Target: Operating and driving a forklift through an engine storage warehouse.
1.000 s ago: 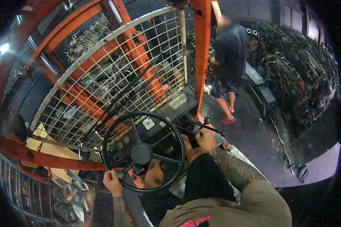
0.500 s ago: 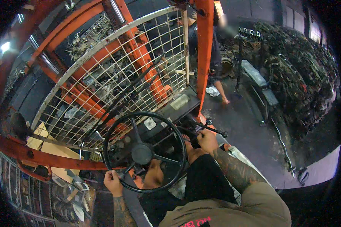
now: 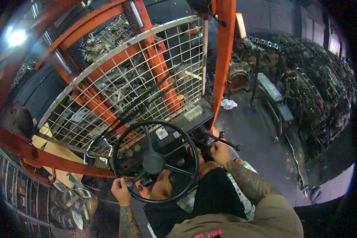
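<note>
A black steering wheel tilts in front of me, its round hub in the middle. At its lower left, my left hand is closed with the fingertips at the rim. My right hand is closed at the right of the wheel, apparently around a short black lever whose end the fingers hide. Just above it, a longer lever with a dark ball knob sticks out to the right. My bare legs show through the wheel, below the dashboard.
A cream wire-mesh guard stands ahead, with the orange mast behind it. Beyond lies an engine. An orange post rises at right. Dark piled machine parts and long metal bars lie right; cardboard left.
The person standing beyond the orange post has gone from that spot. The whole scene has shifted slightly right and down in the picture. Both my hands keep their places at the wheel and levers.
</note>
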Demonstrator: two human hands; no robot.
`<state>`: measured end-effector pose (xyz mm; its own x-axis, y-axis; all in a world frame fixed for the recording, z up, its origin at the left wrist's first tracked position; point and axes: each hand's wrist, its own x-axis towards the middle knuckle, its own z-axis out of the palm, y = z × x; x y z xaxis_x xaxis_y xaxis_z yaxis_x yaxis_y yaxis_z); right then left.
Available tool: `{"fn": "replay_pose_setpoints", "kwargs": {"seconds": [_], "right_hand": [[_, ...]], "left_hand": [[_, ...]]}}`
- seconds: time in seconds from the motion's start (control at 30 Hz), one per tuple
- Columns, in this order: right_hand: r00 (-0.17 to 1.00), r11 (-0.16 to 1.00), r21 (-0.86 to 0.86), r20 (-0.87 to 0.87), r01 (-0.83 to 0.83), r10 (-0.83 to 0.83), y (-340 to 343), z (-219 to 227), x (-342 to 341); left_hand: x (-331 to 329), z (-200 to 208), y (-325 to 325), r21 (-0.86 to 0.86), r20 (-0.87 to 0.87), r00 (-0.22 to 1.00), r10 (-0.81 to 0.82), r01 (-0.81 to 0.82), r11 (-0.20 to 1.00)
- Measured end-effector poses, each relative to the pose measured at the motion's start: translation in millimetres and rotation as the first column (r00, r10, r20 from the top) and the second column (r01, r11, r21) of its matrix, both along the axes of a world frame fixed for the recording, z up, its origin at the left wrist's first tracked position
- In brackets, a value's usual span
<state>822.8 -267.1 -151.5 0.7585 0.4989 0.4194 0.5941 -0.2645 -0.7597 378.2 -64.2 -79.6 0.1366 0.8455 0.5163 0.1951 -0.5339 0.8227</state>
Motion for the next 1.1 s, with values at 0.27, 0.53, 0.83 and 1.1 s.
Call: {"fn": "replay_pose_setpoints", "kwargs": {"seconds": [0.27,0.53,0.83,1.1], "right_hand": [[1.000,0.999,-0.033,0.008,-0.004,0.004,-2.5,8.9,-0.7],[0.265,0.798,0.601,-0.764,-0.038,0.588,-26.9,-24.4,26.3],[0.945,0.952,-0.270,-0.323,-0.142,0.049,-57.8,-151.3,87.0],[0.809,0.955,-0.052,-0.546,-0.292,0.218,-41.1,-155.2,29.7]], "left_hand": [[1.9,2.3,-2.7,0.013,0.016,1.000,-0.023,0.023,1.000],[-4.5,-8.1,-49.7,-0.027,-0.265,0.959,-0.098,0.094,0.995],[-0.6,39.9,-21.1,-0.003,-0.247,0.966,0.075,-0.078,0.997],[-11.2,-0.5,-32.4,-0.158,-0.290,0.937,-0.196,0.155,0.975]]}}
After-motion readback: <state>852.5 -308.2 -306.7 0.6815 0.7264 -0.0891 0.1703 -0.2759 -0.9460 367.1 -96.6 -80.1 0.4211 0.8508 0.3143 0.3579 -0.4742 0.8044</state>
